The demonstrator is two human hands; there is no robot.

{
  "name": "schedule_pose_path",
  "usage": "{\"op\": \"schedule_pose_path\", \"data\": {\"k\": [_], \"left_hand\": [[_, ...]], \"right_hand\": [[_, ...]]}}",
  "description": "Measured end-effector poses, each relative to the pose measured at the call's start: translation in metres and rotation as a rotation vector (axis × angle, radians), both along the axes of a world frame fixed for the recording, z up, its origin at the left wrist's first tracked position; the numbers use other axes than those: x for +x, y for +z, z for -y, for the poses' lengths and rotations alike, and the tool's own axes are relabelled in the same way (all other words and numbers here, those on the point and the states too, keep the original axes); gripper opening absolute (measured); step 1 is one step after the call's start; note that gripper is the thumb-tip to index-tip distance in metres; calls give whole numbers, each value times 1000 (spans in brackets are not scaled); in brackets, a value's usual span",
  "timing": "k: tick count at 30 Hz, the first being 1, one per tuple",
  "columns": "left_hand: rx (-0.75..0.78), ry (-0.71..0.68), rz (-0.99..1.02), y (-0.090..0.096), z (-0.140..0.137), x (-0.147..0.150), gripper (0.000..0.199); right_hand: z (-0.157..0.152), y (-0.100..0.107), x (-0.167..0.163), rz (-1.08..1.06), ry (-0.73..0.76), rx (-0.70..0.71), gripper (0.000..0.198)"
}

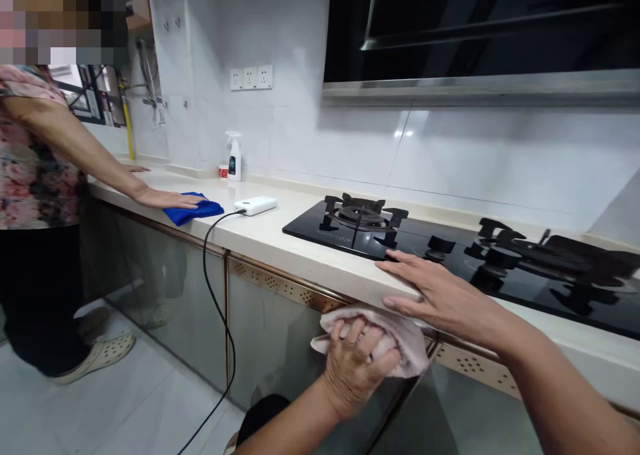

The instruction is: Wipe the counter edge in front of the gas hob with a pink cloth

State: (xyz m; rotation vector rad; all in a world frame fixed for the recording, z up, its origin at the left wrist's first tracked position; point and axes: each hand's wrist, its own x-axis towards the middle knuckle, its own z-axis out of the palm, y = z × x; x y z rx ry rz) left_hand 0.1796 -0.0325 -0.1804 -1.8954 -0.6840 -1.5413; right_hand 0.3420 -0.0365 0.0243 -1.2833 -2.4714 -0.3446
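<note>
Below the counter edge, my left hand (361,368) is closed on a pale pinkish cloth (410,348), pressing it against the cabinet front (280,335). The cloth bunches around the fingers and covers part of the perforated metallic strip (273,280). My right hand (435,295) lies palm down on the edge of the light countertop (300,245), its fingers stretched and apart, holding nothing. Its fingertips reach the front border of the black gas hob (335,234), close to the left burner (361,216).
At the left, another person's hand (167,198) rests on a blue cloth (193,210). A white device (256,205) on the counter trails a black cable (206,268) down to the floor. A spray bottle (234,160) stands by the wall. A dark range hood (480,35) hangs above.
</note>
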Motion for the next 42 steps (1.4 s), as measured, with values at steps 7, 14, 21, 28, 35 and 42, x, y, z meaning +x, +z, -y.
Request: {"op": "schedule_pose_path", "data": {"k": [7,14,21,28,35,42], "left_hand": [[-86,89,-27,18,-25,-120,34],[-250,370,389,35,-58,-231,44],[-193,335,456,33,-42,-151,37],[-171,62,50,30,8,-15,26],[-33,-73,-110,36,6,28,15],[-157,190,52,-1,-28,-129,33]], "right_hand": [[-1,4,2,18,-65,-89,79],[-6,0,4,40,-1,-39,74],[-17,-13,4,22,41,100,69],[-13,-7,5,48,60,79,67],[-12,-8,19,17,41,8,64],[-14,-11,15,2,12,6,68]]}}
